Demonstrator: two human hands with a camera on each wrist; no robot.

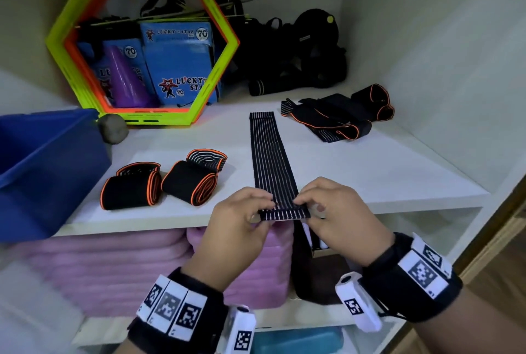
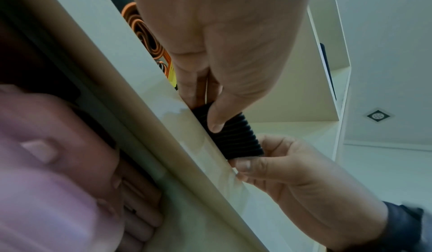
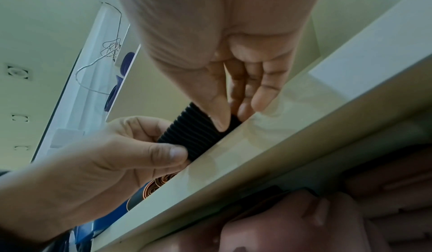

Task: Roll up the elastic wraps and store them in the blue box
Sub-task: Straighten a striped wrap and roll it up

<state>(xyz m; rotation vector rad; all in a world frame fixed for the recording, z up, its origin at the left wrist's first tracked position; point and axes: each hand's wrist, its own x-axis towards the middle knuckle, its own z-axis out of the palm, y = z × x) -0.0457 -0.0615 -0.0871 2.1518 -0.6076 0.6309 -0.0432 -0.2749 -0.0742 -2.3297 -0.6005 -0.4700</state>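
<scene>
A long black striped elastic wrap (image 1: 270,160) lies flat on the white shelf (image 1: 370,171), running from the back to the front edge. Its near end is folded over at the edge. My left hand (image 1: 242,214) pinches the left side of that fold (image 2: 231,136), and my right hand (image 1: 330,208) pinches the right side (image 3: 198,130). Two rolled black wraps with orange edging (image 1: 131,187) (image 1: 193,180) lie to the left. The blue box (image 1: 42,166) stands at the shelf's left end. A loose pile of orange-edged wraps (image 1: 341,114) lies at the back right.
A green and orange hexagon frame (image 1: 142,40) with blue packets and a purple cone stands at the back left. A grey ball (image 1: 113,128) sits by the box. Black gear (image 1: 299,55) fills the back. Pink foam mats (image 1: 142,262) lie on the shelf below.
</scene>
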